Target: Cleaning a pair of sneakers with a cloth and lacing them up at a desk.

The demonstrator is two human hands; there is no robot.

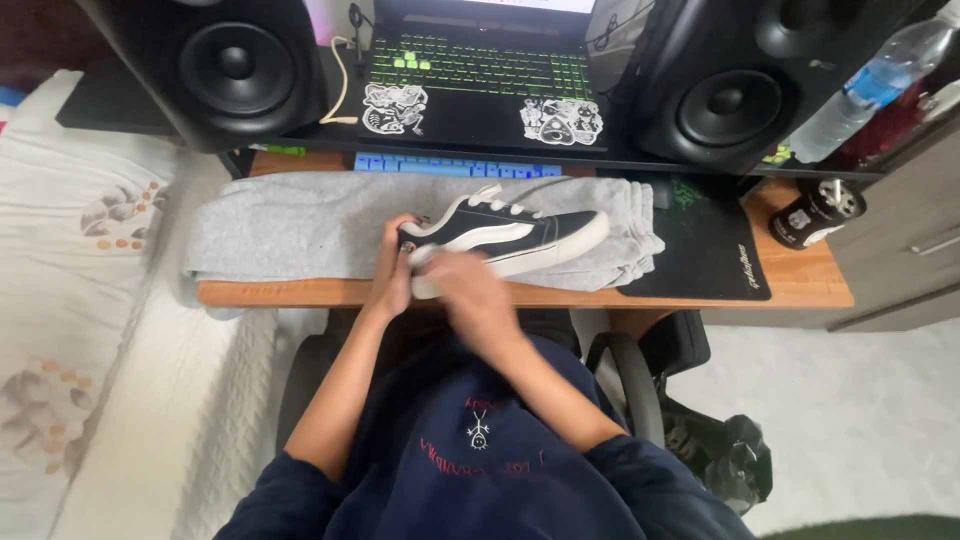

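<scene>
I sat at a wooden desk (810,285), looking down at my two bare hands and a black-and-white shoe (510,235). The shoe lay on its sole on a grey cloth (290,225) spread across the desk, its long axis running left to right, heel at my left and toe pointing right and slightly away from me. My left hand (392,275) was at the heel end, fingers curled around the back of the shoe and gripping it. My right hand (465,285) was blurred in front of the shoe's near side, close to the heel, touching or just off the white sole edge; something pale showed at its fingertips, but I could not tell whether those fingers were pinching it or spread. Both hands crowded the heel end, so the toe stretched away to my right, well clear of them. Behind the cloth sat a blue keyboard (455,167), a laptop (480,80) with green-lit keys, and a speaker on each side. A black mat (705,250) lay to the right, with a small dark can (815,212) beyond it.
</scene>
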